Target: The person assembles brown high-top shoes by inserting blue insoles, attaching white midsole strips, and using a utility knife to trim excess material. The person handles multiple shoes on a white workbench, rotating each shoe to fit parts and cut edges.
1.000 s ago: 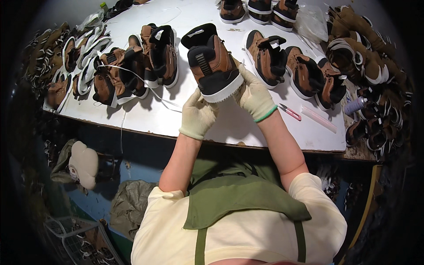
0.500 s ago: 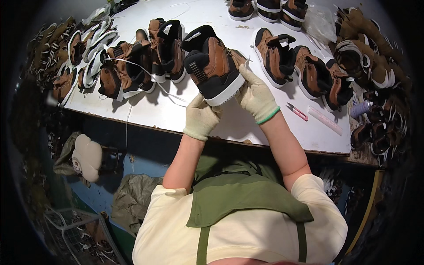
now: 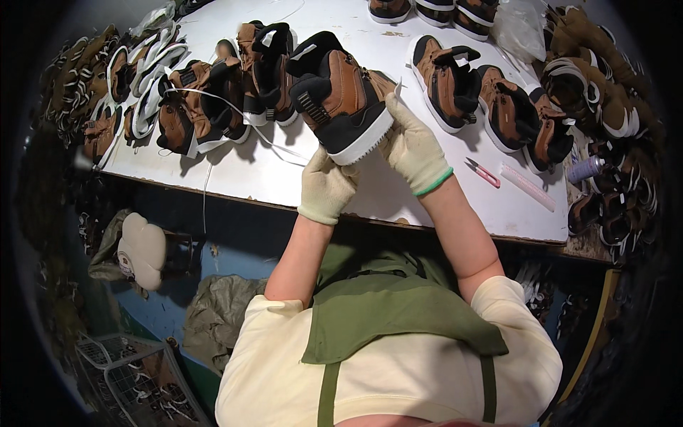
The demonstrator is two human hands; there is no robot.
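A brown and black high-top shoe [image 3: 344, 99] with a white sole is raised over the front part of the white table, tilted, its heel toward me. My left hand [image 3: 327, 186], in a cream knit glove, is closed on the sole at the heel. My right hand [image 3: 415, 146], gloved the same way with a green cuff, grips the sole farther forward, its thumb up along the side near the toe. The fingertips under the shoe are hidden. To the right of my right hand lie pink-handled thread snips [image 3: 484, 173] and a pale pink translucent strip [image 3: 527, 186].
Similar shoes stand left [image 3: 269, 75] and right [image 3: 445, 84] of the held one. A white cord [image 3: 235, 114] trails over the left shoes. A spray can [image 3: 585, 169] stands beyond the right edge of the table [image 3: 455, 213]. Below left are a padded stool [image 3: 141, 250] and a wire basket [image 3: 135, 363].
The held shoe has tipped slightly, showing a bit more of its opening. Both hands keep their grip. The whole view has shifted a little.
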